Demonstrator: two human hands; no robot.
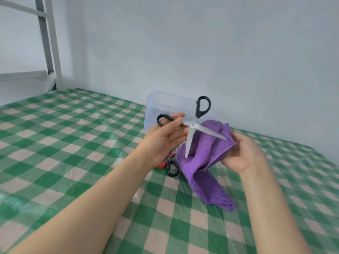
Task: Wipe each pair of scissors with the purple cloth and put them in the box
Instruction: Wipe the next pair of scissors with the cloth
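My left hand [165, 136] grips one black handle of a pair of black-handled scissors [192, 125], whose blades are spread wide apart in the air. One blade points right onto the purple cloth [207, 162]; the other points down in front of it. My right hand [242, 153] holds the cloth bunched up, and its lower end hangs down to the table. The clear plastic box [161, 107] stands behind, by the wall. More scissors [171, 166], one pair black-handled and one red, lie on the table partly hidden under my left wrist.
The table is covered with a green and cream checked cloth [73, 143]. A pale wall rises right behind the box. A grey metal bed frame [49, 43] stands at the far left.
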